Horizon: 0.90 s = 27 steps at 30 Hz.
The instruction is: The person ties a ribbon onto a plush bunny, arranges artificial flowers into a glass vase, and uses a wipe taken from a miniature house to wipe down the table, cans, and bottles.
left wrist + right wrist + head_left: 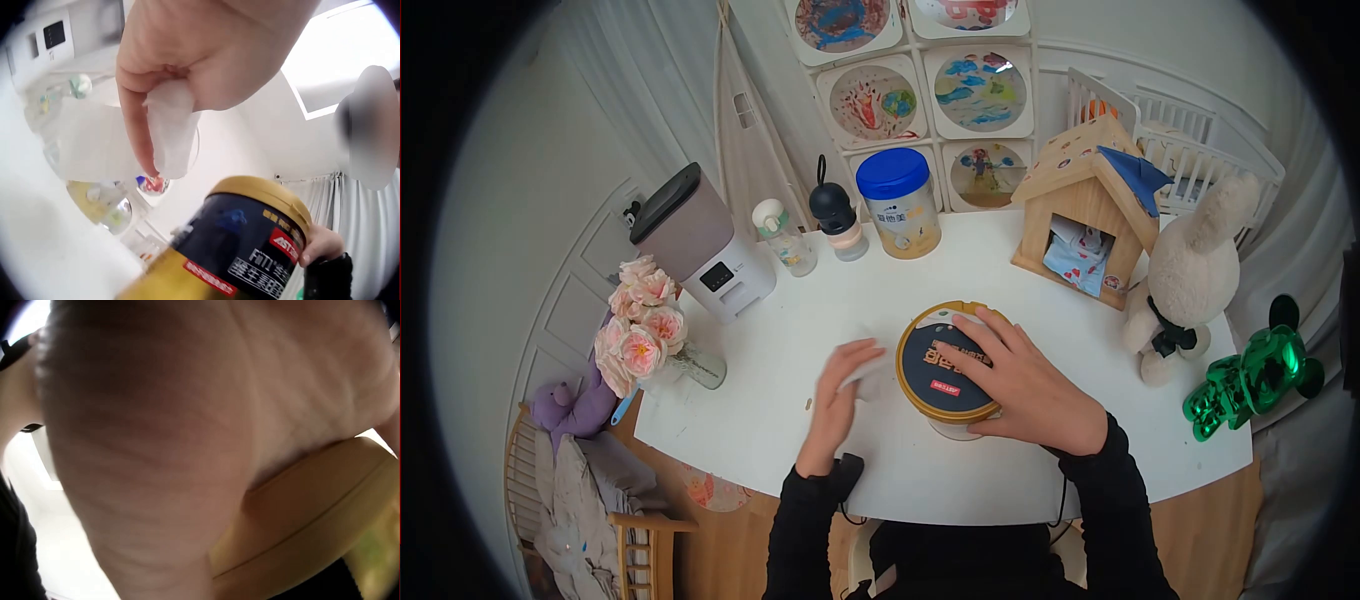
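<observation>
A large can with a gold rim and dark lid (945, 370) stands near the table's front edge. Its dark blue and gold side (231, 237) shows, tilted, in the left wrist view. My right hand (1040, 385) lies over the lid with fingers spread across the top and thumb at the near rim. Close up in the right wrist view, its palm (187, 425) hides most of the can. Left of the can, my left hand (835, 400) pinches a thin white tissue (172, 125), bunched between thumb and fingers. Its loose part hangs blurred beside the hand.
Along the table's back stand a dispenser machine (720, 255), two bottles, a blue-lidded can (900, 205) and a wooden toy house (1085, 220). Pink roses in a vase (705, 368) are at left. A plush toy (1195, 275) and a shiny green bear figure (1250, 370) are at right.
</observation>
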Tool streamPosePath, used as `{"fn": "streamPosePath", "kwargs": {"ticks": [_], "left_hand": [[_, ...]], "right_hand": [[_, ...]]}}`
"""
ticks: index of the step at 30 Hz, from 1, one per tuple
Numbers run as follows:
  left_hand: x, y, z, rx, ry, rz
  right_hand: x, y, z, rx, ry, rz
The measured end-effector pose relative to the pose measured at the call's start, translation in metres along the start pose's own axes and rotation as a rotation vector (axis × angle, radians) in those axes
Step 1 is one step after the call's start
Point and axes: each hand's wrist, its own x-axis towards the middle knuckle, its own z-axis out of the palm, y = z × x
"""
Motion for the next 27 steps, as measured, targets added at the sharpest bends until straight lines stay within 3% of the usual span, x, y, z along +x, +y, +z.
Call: {"fn": "streamPosePath", "kwargs": {"ticks": [2,3,5,8,12,14,15,18,20,22,23,24,27], "left_hand": [[0.000,0.007,0.029,-0.350,-0.230,-0.249],[-0.001,0.004,0.038,-0.356,-0.232,-0.247],[-0.001,-0.011,0.056,-0.996,-0.228,-0.550],[-0.002,-0.039,0.069,-1.142,-0.186,-0.572],[-0.005,-0.057,0.061,-1.120,-0.306,-0.530],[0.002,-0.046,0.052,-0.744,-0.295,-0.365],[0.006,-0.053,0.049,-0.748,-0.303,-0.353],[0.012,-0.071,0.035,-0.669,-0.275,-0.316],[0.014,-0.076,0.022,-0.734,-0.109,-0.272],[0.014,-0.087,0.011,-0.746,-0.060,-0.247],[0.014,-0.091,0.005,-0.722,-0.055,-0.265],[0.014,-0.093,-0.001,-0.694,-0.046,-0.285],[0.013,-0.096,-0.006,-0.676,-0.020,-0.297]], "right_hand": [[0.002,0.004,0.002,-0.001,0.006,-0.018],[0.003,0.006,0.003,-0.004,0.010,-0.034],[0.003,0.007,0.009,-0.028,0.055,-0.029],[0.009,0.006,0.017,-0.076,0.113,-0.020],[0.025,0.009,0.023,-0.103,0.146,-0.052],[0.040,0.009,0.030,-0.103,0.159,-0.069],[0.047,0.008,0.034,-0.095,0.163,-0.085],[0.077,0.003,0.052,-0.163,0.131,-0.115],[0.099,0.005,0.053,-0.136,0.100,-0.125],[0.134,0.020,0.045,0.224,-0.102,-0.211],[0.151,0.022,0.035,0.345,-0.087,-0.092],[0.171,0.032,0.038,0.301,0.083,0.006],[0.231,0.097,0.053,-0.194,0.523,-0.023]]}}
